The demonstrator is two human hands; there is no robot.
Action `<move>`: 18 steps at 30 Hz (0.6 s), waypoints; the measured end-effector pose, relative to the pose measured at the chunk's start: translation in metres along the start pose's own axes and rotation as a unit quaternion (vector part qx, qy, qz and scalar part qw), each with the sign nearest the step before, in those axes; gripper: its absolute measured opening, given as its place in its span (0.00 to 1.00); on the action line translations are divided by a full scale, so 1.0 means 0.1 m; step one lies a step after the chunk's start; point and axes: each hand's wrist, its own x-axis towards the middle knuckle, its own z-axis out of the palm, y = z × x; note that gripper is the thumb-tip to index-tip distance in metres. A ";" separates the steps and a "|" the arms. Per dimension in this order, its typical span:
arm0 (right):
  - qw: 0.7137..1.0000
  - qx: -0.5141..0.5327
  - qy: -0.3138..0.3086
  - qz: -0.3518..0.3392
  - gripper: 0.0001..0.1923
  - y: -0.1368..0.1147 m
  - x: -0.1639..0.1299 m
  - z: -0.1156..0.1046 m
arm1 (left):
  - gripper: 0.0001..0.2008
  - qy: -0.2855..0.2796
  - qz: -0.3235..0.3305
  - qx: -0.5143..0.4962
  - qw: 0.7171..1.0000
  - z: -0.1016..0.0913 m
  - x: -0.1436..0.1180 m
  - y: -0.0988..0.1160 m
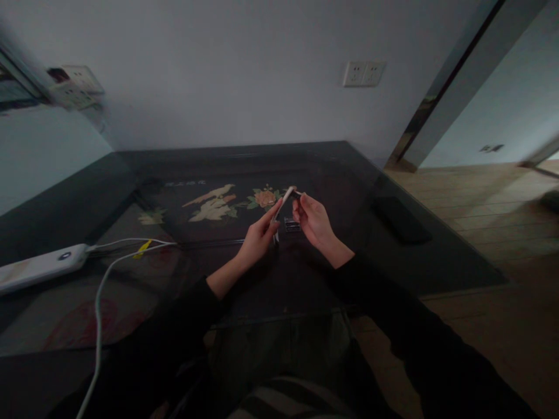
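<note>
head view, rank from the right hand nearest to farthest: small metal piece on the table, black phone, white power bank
1. small metal piece, just left of the right hand
2. black phone, to its right
3. white power bank, far left edge

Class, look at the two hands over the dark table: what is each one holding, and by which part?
The left hand holds a slim white phone-like object by its lower edge. The right hand pinches something small at its top end; what it is cannot be told.
</note>
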 end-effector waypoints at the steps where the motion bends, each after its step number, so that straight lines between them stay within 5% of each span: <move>1: 1.000 0.002 0.001 0.002 0.25 0.00 0.00 0.00 | 0.30 0.002 0.000 0.004 1.000 0.00 0.00 0.00; 18: 1.000 0.010 0.010 0.006 0.21 -0.01 -0.02 0.01 | 0.29 -0.035 -0.010 -0.024 0.999 0.06 -0.06 0.05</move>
